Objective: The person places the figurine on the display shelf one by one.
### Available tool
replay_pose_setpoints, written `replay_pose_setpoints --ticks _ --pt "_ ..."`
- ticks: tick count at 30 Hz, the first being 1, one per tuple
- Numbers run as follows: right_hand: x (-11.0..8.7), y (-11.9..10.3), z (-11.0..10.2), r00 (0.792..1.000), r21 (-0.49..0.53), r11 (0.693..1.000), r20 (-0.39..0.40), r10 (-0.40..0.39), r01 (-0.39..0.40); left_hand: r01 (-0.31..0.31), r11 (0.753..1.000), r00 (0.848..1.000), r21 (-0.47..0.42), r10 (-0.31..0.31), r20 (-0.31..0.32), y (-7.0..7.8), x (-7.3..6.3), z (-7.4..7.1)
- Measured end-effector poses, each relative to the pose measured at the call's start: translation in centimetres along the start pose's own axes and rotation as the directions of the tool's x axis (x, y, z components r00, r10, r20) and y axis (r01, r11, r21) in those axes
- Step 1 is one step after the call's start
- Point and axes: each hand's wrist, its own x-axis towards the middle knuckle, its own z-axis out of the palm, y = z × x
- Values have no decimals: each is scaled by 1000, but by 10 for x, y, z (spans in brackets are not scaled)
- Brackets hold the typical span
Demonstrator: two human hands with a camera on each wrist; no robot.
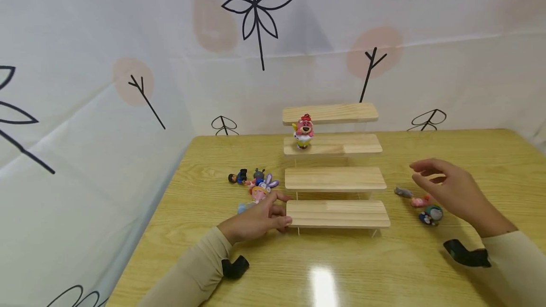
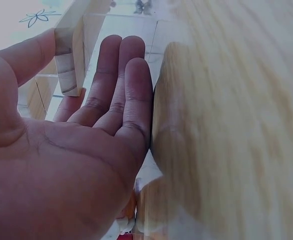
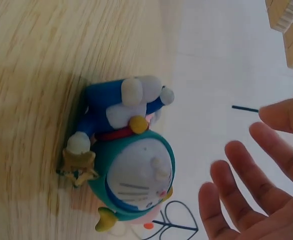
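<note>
A stepped wooden display stand (image 1: 337, 213) with several pale shelves stands mid-table on clear supports. My left hand (image 1: 258, 219) pinches the left end of its lowest shelf between thumb and forefinger; in the left wrist view the shelf end (image 2: 70, 65) lies between them, while the other fingers extend by the tabletop. My right hand (image 1: 452, 188) hovers over the right side, fingers relaxed and holding nothing. Beneath it lies a figurine in a teal hood (image 3: 138, 175), on its side. A pink bear figurine (image 1: 304, 131) stands at the left of the second shelf from the top.
Left of the stand lie several small figurines, among them one with purple rabbit ears (image 1: 269, 182) and a dark-haired one (image 1: 237, 176). A grey figurine (image 1: 403, 192) and a pink figurine (image 1: 420, 201) lie on the right. Behind the table (image 1: 204, 155) hangs a patterned white cloth (image 1: 298, 75).
</note>
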Motion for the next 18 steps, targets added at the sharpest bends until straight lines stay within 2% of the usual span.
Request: replay_pose_setpoints --ticks 7,18 --pt "1 4 2 992 -18 1000 126 9 -6 13 1000 1000 -19 -13 -3 -1 -1 1" --pt "1 6 5 968 -51 999 250 26 -14 14 1000 1000 -20 -14 -1 -1 1 1"
